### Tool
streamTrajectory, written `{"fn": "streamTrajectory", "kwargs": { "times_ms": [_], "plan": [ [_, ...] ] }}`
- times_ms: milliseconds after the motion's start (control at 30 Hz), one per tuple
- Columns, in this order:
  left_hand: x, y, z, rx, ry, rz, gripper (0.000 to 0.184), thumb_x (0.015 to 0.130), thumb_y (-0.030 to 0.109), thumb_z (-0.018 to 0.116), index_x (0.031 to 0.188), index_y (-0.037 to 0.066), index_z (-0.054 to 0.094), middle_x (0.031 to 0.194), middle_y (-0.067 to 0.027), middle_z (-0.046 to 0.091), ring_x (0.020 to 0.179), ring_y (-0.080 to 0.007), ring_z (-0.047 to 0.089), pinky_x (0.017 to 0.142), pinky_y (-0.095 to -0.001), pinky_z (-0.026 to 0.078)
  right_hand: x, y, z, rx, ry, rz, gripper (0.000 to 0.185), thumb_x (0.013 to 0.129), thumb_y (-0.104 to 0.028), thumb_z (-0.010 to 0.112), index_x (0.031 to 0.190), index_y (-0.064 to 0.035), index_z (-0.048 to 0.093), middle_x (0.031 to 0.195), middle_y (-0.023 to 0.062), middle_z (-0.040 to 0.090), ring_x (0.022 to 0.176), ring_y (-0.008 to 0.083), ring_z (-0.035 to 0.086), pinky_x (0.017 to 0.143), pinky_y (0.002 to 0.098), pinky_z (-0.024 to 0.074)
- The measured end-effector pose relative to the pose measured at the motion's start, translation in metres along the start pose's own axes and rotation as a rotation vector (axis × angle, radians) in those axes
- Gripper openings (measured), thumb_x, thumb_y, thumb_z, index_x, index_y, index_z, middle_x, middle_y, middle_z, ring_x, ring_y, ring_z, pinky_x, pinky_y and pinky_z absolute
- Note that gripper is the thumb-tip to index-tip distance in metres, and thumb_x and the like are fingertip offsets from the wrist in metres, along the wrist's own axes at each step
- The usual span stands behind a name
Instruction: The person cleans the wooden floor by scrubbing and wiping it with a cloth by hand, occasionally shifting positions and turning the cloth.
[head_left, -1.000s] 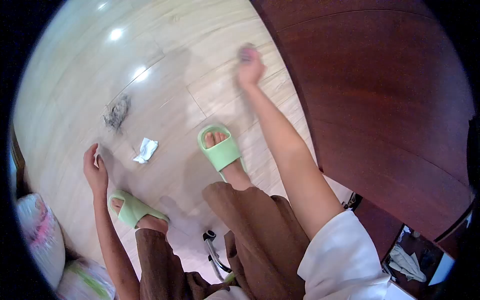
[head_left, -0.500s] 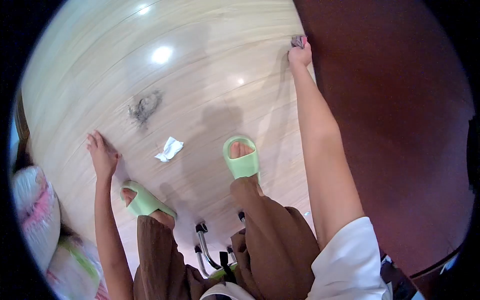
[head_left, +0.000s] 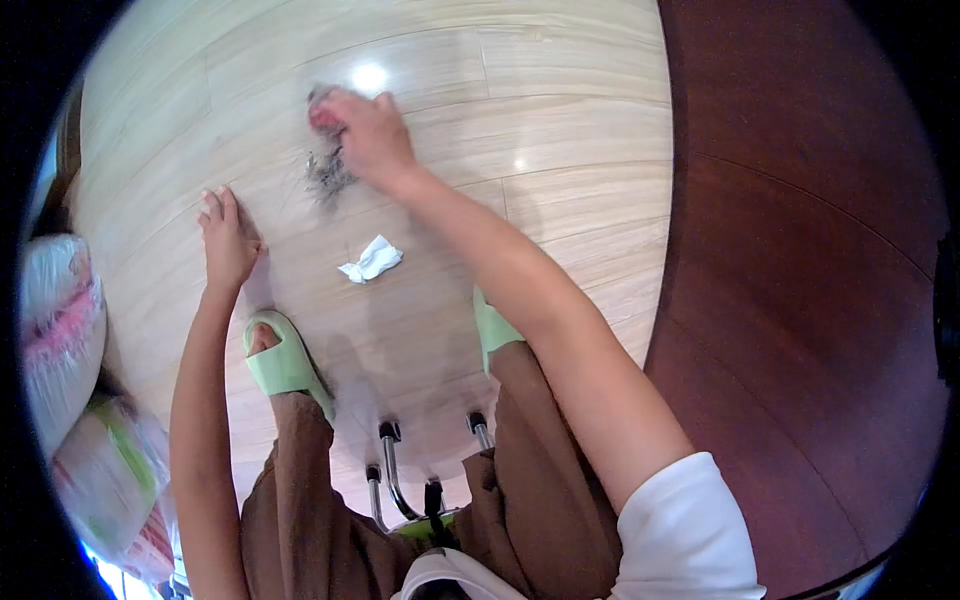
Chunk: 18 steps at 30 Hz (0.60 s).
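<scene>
Up on the pale wood floor [head_left: 560,130], my right hand [head_left: 377,138] is closed around a crumpled pink-and-grey thing [head_left: 323,113], perhaps a rag; motion blurs it. Right below that hand lies a clump of grey dust and hair [head_left: 327,176], touching or nearly touching it. My left hand [head_left: 230,245] holds nothing, its fingers stretched out and apart, and it seems to rest on the floor at the left. Between the hands and my feet sits a crumpled white tissue [head_left: 372,260].
Green slippers [head_left: 285,362] are on my feet. Metal stool legs [head_left: 395,470] stand between them. Plastic-wrapped bundles [head_left: 65,330] are stacked at the left. A dark reddish-brown surface [head_left: 800,250] borders the floor on the right.
My right hand has swung left from the floor's right edge to the dust clump, carrying the crumpled thing. The camera view has shifted. My left hand remains open beside my foot.
</scene>
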<state>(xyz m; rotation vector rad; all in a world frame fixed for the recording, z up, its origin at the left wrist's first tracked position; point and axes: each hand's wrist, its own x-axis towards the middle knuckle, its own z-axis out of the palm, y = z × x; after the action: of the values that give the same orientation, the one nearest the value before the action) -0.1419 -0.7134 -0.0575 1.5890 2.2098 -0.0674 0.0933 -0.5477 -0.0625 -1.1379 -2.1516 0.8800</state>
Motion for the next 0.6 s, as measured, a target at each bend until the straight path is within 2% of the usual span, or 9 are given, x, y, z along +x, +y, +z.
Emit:
{"fn": "streamTrajectory", "kwargs": {
  "times_ms": [33, 133, 233, 267, 333, 400, 467, 533, 600],
  "plan": [
    [0.001, -0.002, 0.001, -0.006, 0.002, -0.001, 0.11, 0.058, 0.001, 0.084, 0.15, 0.0, 0.025, 0.152, -0.0338, 0.023, 0.134, -0.0569, 0.031, 0.114, -0.0572, 0.028, -0.007, -0.01, 0.006, 0.025, -0.019, -0.054, 0.038, 0.083, -0.001, 0.051, 0.114, -0.0167, 0.066, 0.124, 0.0018, 0.064, 0.101, 0.0348, 0.055, 0.096, 0.0428, 0.0453],
    [0.004, -0.01, 0.008, 0.056, 0.047, 0.093, 0.114, 0.057, 0.006, 0.086, 0.15, -0.003, 0.021, 0.149, -0.0378, 0.025, 0.138, -0.0523, 0.029, 0.114, -0.0587, 0.023, -0.035, -0.031, 0.015, 0.049, -0.268, -0.108, 0.042, 0.08, 0.002, 0.052, 0.114, -0.018, 0.066, 0.123, 0.0034, 0.067, 0.099, 0.0244, 0.06, 0.089, 0.0351, 0.0403],
    [0.003, -0.008, 0.005, 0.061, 0.015, 0.075, 0.115, 0.057, 0.007, 0.087, 0.151, -0.001, 0.021, 0.15, -0.0358, 0.025, 0.138, -0.0514, 0.03, 0.115, -0.0589, 0.024, -0.062, -0.052, 0.014, 0.252, -0.513, -0.097, 0.043, 0.081, 0.004, 0.052, 0.114, -0.0187, 0.066, 0.119, 0.0046, 0.069, 0.098, 0.0233, 0.062, 0.088, 0.0338, 0.0403],
    [0.004, -0.008, 0.005, 0.065, 0.039, 0.084, 0.115, 0.056, 0.007, 0.087, 0.151, 0.0, 0.022, 0.151, -0.0347, 0.025, 0.138, -0.051, 0.031, 0.115, -0.0588, 0.024, -0.067, -0.057, 0.004, 0.277, -0.436, -0.146, 0.03, 0.085, -0.004, 0.055, 0.108, -0.0183, 0.067, 0.112, 0.0008, 0.069, 0.104, 0.0227, 0.062, 0.095, 0.0385, 0.0454],
    [0.005, -0.01, 0.009, 0.071, 0.083, 0.097, 0.115, 0.056, 0.007, 0.087, 0.152, 0.001, 0.024, 0.152, -0.0325, 0.025, 0.138, -0.05, 0.031, 0.115, -0.0587, 0.024, -0.067, -0.046, -0.016, 0.235, -0.239, -0.115, 0.033, 0.083, 0.001, 0.052, 0.107, -0.0157, 0.068, 0.102, 0.0052, 0.072, 0.095, 0.0229, 0.066, 0.09, 0.0359, 0.0495],
    [0.008, -0.008, 0.012, 0.024, 0.103, 0.118, 0.111, 0.055, 0.006, 0.087, 0.149, 0.001, 0.029, 0.15, -0.0313, 0.029, 0.133, -0.0538, 0.034, 0.114, -0.058, 0.026, -0.046, -0.023, -0.049, 0.35, -0.111, 0.067, 0.039, 0.081, 0.006, 0.047, 0.108, -0.013, 0.068, 0.096, 0.0079, 0.073, 0.093, 0.0237, 0.069, 0.088, 0.0356, 0.0518],
    [0.009, -0.009, 0.011, -0.008, 0.137, 0.151, 0.108, 0.055, 0.006, 0.087, 0.147, 0.002, 0.032, 0.149, -0.0302, 0.031, 0.132, -0.0546, 0.036, 0.114, -0.0575, 0.028, -0.037, 0.032, -0.075, 0.006, 0.231, 0.061, 0.044, 0.078, 0.009, 0.044, 0.11, -0.0103, 0.068, 0.102, 0.0101, 0.071, 0.098, 0.0275, 0.068, 0.09, 0.0389, 0.0518],
    [0.01, -0.012, 0.013, -0.046, 0.177, 0.2, 0.107, 0.055, 0.007, 0.087, 0.147, 0.004, 0.033, 0.149, -0.0293, 0.031, 0.133, -0.0524, 0.036, 0.114, -0.0573, 0.028, -0.036, 0.069, -0.104, -0.22, 0.229, 0.175, 0.043, 0.08, 0.006, 0.045, 0.116, -0.0047, 0.066, 0.113, 0.0149, 0.068, 0.107, 0.0305, 0.064, 0.096, 0.0391, 0.0487],
    [0.013, -0.015, 0.017, -0.054, 0.222, 0.222, 0.103, 0.058, 0.008, 0.086, 0.147, 0.006, 0.034, 0.148, -0.0305, 0.032, 0.133, -0.0512, 0.037, 0.113, -0.0568, 0.029, -0.041, 0.062, -0.098, -0.159, 0.261, 0.189, 0.042, 0.079, 0.006, 0.046, 0.112, -0.0091, 0.068, 0.111, 0.0131, 0.069, 0.106, 0.0317, 0.063, 0.096, 0.042, 0.0465]
  ]
}}
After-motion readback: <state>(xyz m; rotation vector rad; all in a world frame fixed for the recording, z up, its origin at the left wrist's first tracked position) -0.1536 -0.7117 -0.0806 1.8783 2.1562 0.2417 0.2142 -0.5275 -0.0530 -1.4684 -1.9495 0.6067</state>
